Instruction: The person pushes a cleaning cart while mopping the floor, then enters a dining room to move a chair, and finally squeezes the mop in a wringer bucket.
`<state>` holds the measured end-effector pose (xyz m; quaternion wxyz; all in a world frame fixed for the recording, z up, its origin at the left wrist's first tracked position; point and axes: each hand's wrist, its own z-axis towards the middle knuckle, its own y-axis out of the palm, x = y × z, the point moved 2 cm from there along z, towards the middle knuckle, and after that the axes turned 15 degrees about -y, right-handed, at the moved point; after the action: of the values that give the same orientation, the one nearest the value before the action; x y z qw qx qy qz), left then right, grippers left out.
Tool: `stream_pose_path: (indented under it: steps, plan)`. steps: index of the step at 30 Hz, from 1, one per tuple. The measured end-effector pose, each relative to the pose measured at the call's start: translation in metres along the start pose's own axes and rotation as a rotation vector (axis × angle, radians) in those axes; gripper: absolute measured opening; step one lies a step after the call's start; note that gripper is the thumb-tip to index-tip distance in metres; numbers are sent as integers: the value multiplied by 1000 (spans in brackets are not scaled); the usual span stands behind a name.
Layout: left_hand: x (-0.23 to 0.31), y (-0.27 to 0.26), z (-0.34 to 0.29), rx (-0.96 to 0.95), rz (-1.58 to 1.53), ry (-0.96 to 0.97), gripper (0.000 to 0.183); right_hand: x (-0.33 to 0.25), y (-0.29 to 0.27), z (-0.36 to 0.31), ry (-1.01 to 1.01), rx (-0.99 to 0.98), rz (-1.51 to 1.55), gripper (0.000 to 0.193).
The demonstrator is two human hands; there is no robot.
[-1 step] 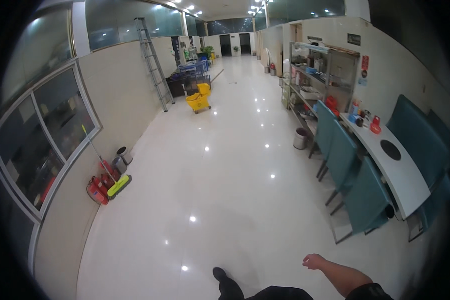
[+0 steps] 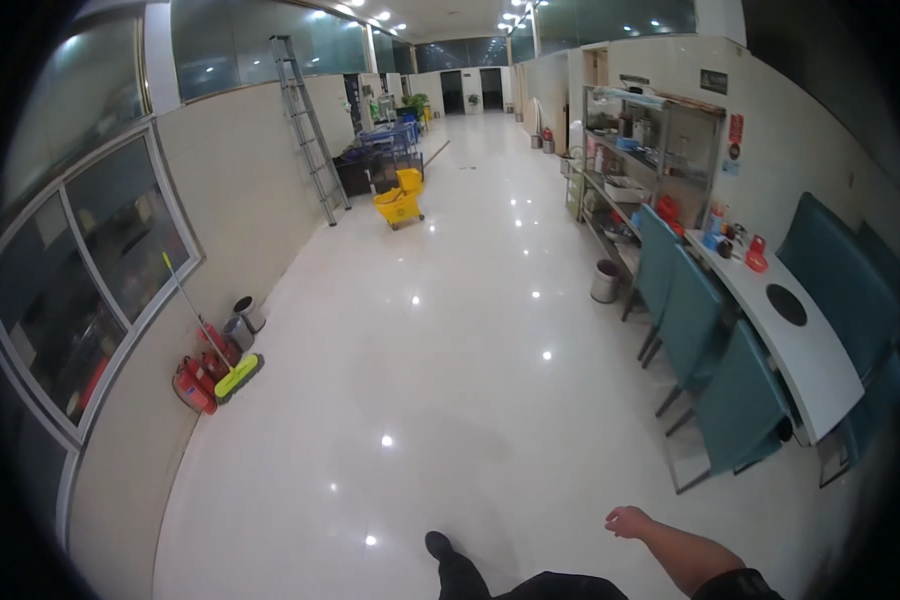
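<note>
Head view: right hand (image 2: 626,522), illegible red sign (image 2: 736,129)

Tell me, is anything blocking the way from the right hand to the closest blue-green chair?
Nothing visible stands between the right hand and the nearest blue-green chair; just shiny white floor shows between them.

Wears a short black sleeve (image 2: 738,583), a black trouser leg (image 2: 461,577) and a dark shoe (image 2: 437,545) with a round toe.
</note>
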<state>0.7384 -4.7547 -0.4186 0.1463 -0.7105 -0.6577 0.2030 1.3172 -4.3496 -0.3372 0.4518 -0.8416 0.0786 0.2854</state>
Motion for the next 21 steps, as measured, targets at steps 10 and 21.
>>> stream_pose_path:
  steps: [10,21]
  plan:
    - [396,-199,89,346,744,769,23,-17,59,219,-118,-434,-56,38]
    - [880,-353,23,301,372,992,32,43,-74,507,-111,-317,2,26]
